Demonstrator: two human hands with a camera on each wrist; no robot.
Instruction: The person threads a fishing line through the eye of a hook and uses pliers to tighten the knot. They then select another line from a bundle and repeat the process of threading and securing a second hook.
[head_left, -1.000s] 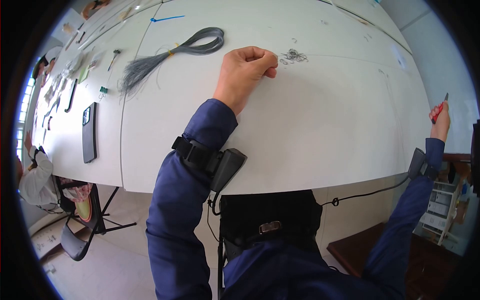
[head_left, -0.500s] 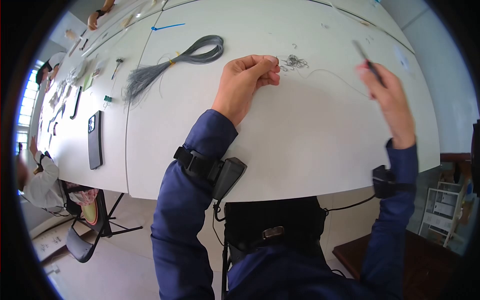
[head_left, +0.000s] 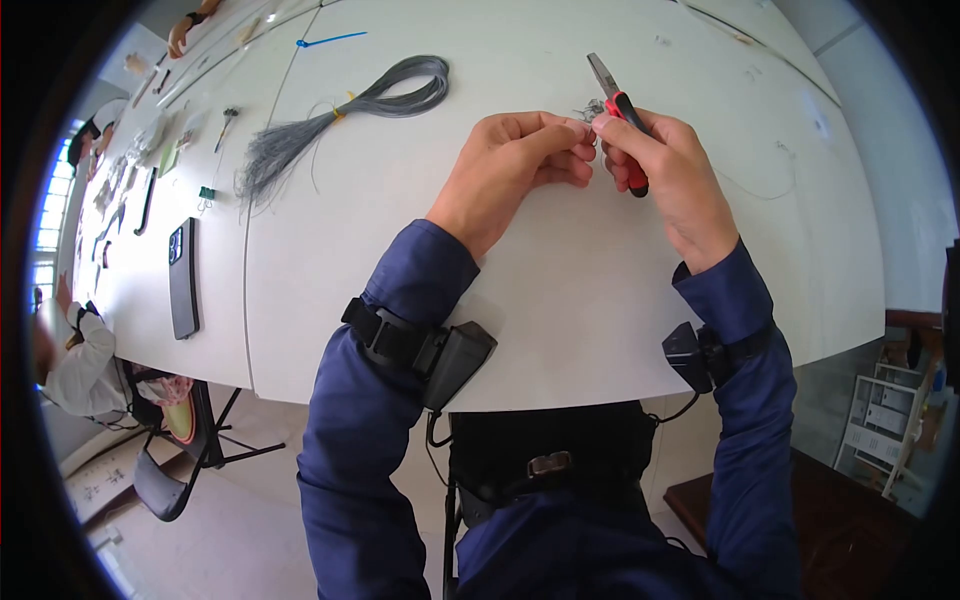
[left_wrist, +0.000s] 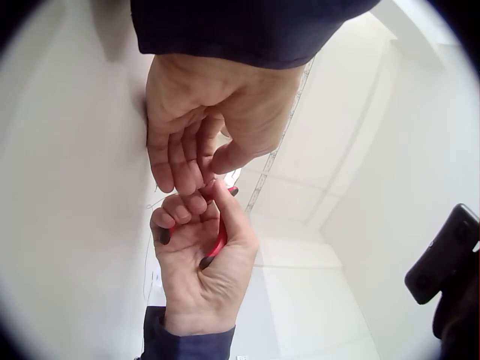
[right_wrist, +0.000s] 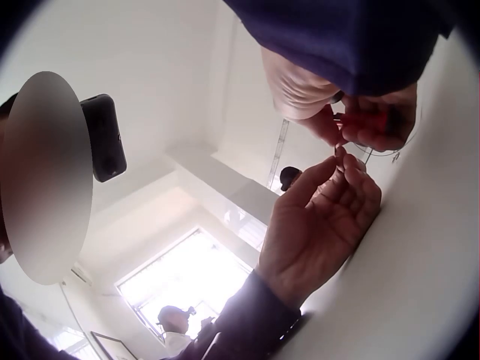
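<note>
My left hand pinches the end of a thin line between thumb and forefinger, over the white table; a tiny piece at the fingertips is mostly hidden. Red-and-black pliers lie in my right hand, its lower fingers curled round the handles and the jaws pointing away from me. The right thumb and forefinger meet the left fingertips. In the left wrist view, the red handles cross the right palm. Just beyond the fingertips lies a small pile of dark, hook-shaped pieces, partly covered by the hands.
A bundle of grey strands, tied with a yellow band, lies to the left. Behind it is a blue cable tie. Farther left are a phone and a green binder clip. Another person sits at the left.
My right hand has come in from the far right with the pliers and now meets the left hand. The left hand has shifted slightly right, its pinch kept. The line now loops at the right.
</note>
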